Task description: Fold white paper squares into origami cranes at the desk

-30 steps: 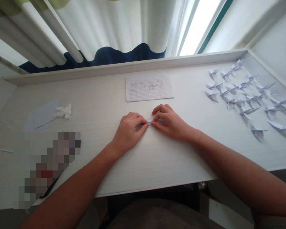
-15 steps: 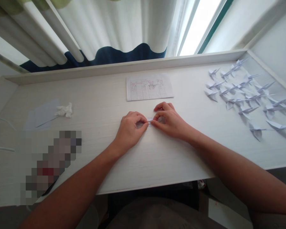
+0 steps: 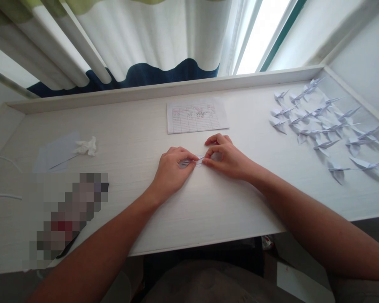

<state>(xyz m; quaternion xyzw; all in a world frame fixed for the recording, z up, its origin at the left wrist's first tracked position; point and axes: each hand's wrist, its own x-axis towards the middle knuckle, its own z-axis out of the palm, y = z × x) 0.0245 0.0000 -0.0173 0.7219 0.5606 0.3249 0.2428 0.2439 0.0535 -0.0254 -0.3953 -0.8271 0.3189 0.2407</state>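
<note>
A small folded piece of white paper is pinched between my two hands, just above the middle of the white table. My left hand grips its left side between thumb and forefinger. On the right side, my right hand pinches it with thumb and forefinger, the other fingers curled above. Most of the paper is covered by my fingers, so its exact shape cannot be made out. Beyond my hands lies a sheet with a printed table and red and black writing.
Several folded paper cranes stand grouped at the right. On the left lie white paper sheets with a crumpled tissue, and nearer a blurred-out object. A raised rim runs along the table's back, below a curtain.
Both hands keep their pinch on the paper. My fingertips have shifted slightly, the right ones a little to the right. The whole view has moved a touch.
</note>
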